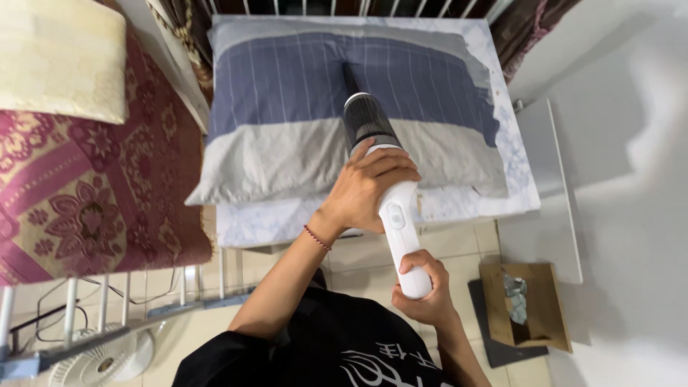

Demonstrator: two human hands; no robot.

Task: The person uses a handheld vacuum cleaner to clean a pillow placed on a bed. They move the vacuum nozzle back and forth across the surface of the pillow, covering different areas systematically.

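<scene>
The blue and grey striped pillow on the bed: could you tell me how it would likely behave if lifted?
The blue and grey striped fabric pillow would probably flop, since it dents where the white handheld vacuum cleaner presses in. It looks light for its bulk. Its cloth cover seems unlikely to slip.

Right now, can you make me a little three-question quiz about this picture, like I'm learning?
1. True or false: the handheld vacuum has its nozzle pressed on the pillow.
2. Which hand grips the white handle's bottom end?
3. What lies left of the pillow: A) a red patterned bedspread, B) a green towel?

Key:
1. True.
2. The right hand; the left hand wraps the body higher up.
3. A.
</scene>
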